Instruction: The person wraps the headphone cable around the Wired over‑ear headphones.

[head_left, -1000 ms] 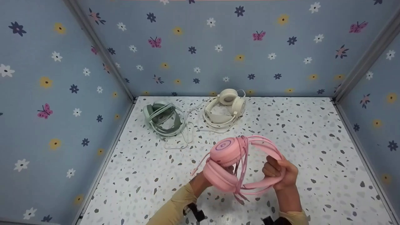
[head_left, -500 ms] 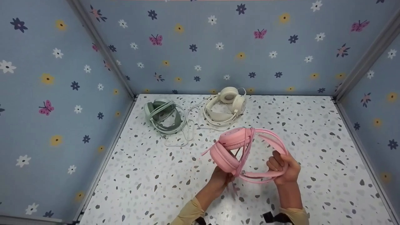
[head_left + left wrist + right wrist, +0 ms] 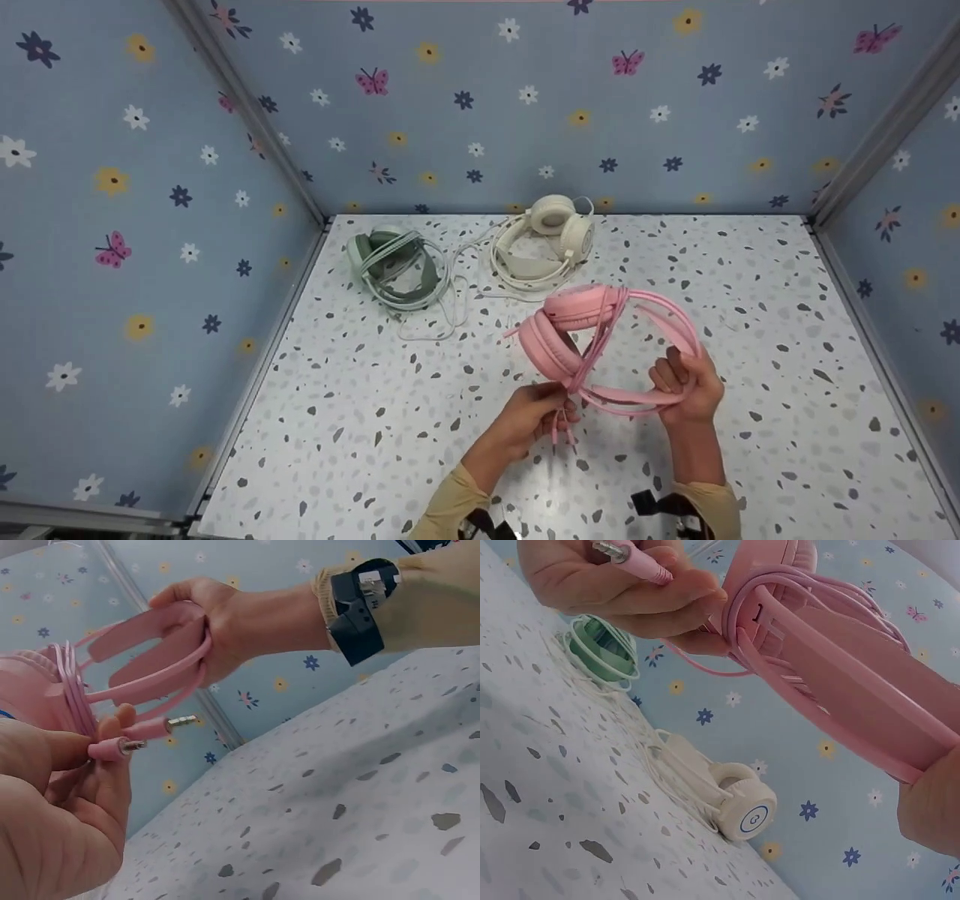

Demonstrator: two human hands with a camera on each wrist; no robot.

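Pink headphones (image 3: pixel 551 349) are held above the table, with their cable wound in a bundle across the band near the ear cups. My right hand (image 3: pixel 688 382) grips the top of the headband, fingers curled round it. At the lower ear cup, my left hand (image 3: pixel 534 416) pinches the cable's end, where two pink audio plugs (image 3: pixel 110 749) with metal tips stick out between thumb and fingers. The right wrist view shows one plug (image 3: pixel 634 560) lying across the left fingers and the wound cable (image 3: pixel 810 577) round the band.
Green headphones (image 3: pixel 401 270) lie at the back left of the speckled white table (image 3: pixel 337 450). Cream headphones (image 3: pixel 529 259) lie to their right, close to the back wall, with loose cable between the two pairs. Flower-patterned panels (image 3: pixel 480 112) stand round the table's back and sides.
My left hand has come from beneath the ear cups to the cable's end and now pinches the plugs. The pink headphones have shifted slightly up and right; my right hand keeps its grip.
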